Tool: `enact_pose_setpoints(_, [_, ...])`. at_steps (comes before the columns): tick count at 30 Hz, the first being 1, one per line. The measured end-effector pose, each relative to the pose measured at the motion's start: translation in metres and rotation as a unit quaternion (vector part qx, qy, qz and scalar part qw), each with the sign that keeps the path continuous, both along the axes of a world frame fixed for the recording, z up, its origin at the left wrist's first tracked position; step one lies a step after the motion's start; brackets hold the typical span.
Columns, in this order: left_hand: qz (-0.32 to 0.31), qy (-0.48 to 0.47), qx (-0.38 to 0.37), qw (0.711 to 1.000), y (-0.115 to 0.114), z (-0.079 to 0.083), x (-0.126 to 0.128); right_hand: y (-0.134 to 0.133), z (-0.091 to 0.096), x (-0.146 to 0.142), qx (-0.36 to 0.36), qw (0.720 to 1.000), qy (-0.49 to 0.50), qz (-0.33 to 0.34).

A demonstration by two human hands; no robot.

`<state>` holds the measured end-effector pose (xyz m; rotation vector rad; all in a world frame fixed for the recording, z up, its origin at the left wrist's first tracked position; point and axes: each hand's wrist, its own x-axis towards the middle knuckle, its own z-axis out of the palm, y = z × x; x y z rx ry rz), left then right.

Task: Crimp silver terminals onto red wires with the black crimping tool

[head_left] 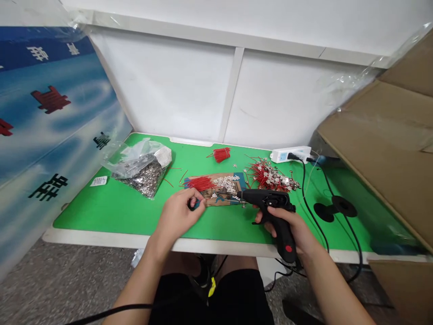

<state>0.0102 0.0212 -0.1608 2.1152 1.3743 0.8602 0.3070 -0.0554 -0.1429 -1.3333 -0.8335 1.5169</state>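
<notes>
My right hand (294, 223) is wrapped round a black soldering gun (267, 201), its tip pointing left over a piece of cardboard (216, 201). My left hand (179, 210) rests at the cardboard's lower left, thumb and fingers curled together. What they pinch, if anything, is too small to make out. On the cardboard lie a bundle of red wires (199, 183) and several small silvery metal pieces (228, 183). Right of the cardboard, a heap of red wires with metal pieces attached (270, 176) is spread on the green mat (135, 216).
A clear plastic bag of metal pieces (144, 174) lies at the left, near a white paper label (99, 181). Another red wire bundle (222, 155) is at the back. A white power strip (291, 154), black cables and a black spool (334, 209) occupy the right, beside a cardboard box (382, 117).
</notes>
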Motion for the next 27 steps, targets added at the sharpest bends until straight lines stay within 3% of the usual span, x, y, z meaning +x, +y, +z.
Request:
enact_pose_setpoints(6, [-0.015, 0.001, 0.067, 0.998, 0.0009, -0.0007, 0.0001, 0.0013, -0.0035, -0.0032, 0.000, 0.999, -0.024, 0.037])
enact_pose_setpoints(27, [0.001, 0.037, 0.023, 0.999, 0.0010, -0.0048, 0.0010, 0.0024, 0.0011, -0.0054, -0.029, 0.998, -0.047, 0.027])
